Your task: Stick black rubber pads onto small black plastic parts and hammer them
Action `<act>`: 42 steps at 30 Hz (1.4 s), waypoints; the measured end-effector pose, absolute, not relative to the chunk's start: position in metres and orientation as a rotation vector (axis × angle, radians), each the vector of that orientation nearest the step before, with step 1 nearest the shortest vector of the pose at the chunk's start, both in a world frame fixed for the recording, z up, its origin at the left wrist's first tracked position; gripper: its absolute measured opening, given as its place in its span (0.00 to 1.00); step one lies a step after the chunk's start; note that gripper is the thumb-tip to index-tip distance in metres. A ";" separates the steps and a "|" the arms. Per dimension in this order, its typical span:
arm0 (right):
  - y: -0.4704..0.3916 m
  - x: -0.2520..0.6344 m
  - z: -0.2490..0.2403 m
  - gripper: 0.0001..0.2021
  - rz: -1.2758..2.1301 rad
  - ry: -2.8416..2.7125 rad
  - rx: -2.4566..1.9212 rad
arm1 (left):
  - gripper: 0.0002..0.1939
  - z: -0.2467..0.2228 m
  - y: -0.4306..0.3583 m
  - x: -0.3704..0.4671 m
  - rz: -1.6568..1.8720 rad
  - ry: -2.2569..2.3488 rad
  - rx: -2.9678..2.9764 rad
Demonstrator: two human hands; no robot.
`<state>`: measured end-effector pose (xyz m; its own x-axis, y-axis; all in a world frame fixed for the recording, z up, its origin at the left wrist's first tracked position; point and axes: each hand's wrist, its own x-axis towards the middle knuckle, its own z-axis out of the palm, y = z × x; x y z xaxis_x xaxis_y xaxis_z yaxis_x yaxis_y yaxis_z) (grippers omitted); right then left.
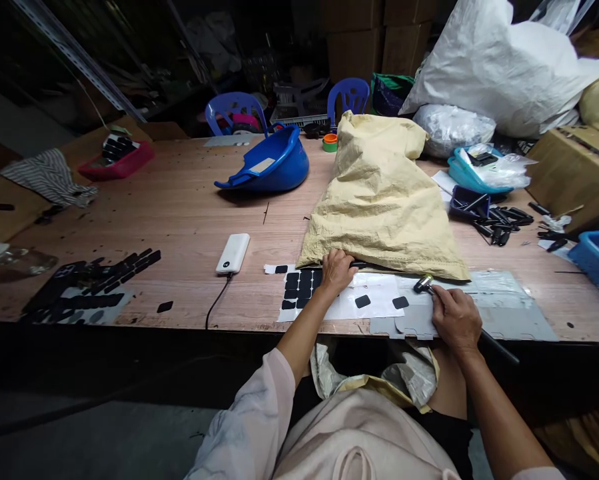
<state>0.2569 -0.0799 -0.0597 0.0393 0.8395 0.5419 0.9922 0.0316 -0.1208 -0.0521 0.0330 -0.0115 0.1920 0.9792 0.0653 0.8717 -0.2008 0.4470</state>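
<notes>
"Right hand [456, 319]?"
"Closed round a hammer [499, 347], over the grey board [522, 320]."
"Left hand [336, 271]?"
"Curled, perhaps on something dark [360, 265], beside the black patches [304, 285]."
"What's in the way?"
"The yellow sack [384, 200], just beyond both."

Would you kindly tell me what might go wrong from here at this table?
The right hand holds a hammer on the same stretch of table as the left hand, so a stray swing could perhaps catch the fingers.
The cable from the white device runs over the front edge, so a snag might drag the device off.
The loose black pads on the white sheet could be knocked aside.
</notes>
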 end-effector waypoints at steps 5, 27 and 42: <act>-0.080 0.255 -0.059 0.16 -0.430 -1.835 -1.853 | 0.07 0.000 0.027 -0.055 0.438 1.699 2.200; -0.088 0.242 -0.044 0.13 -0.185 -1.732 -1.694 | 0.12 -0.040 -0.045 -0.032 0.577 1.356 2.004; -0.134 0.149 -0.017 0.18 0.115 -1.881 -1.466 | 0.11 -0.033 -0.047 -0.026 0.577 1.384 1.938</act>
<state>0.1485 -0.1341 -0.0171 -0.0769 0.8691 0.4886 0.8032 0.3444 -0.4860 -0.0265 -0.0465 -0.0333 0.3370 0.9410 -0.0303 0.6412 -0.2058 0.7393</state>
